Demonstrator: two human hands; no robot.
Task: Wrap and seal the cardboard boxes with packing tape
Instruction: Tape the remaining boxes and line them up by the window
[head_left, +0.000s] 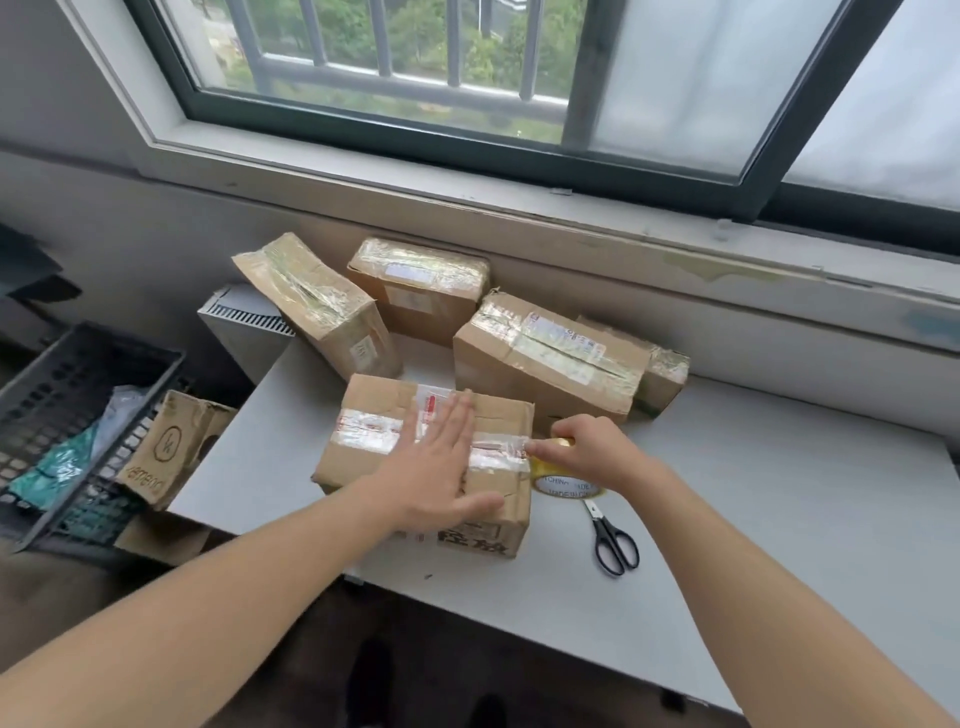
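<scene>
Head cam: cardboard box getting taped on the tabletop
Left hand lies flat on the box lid, fingers straight and together. Right hand grips the tape roll at the box's 3 o'clock edge, strip stretched across the lid. Scissors sit at the roll's 5 o'clock, taped boxes at 12.

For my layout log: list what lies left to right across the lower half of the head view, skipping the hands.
Black basket → printed carton beside it → box being taped → tape roll → scissors.
</scene>
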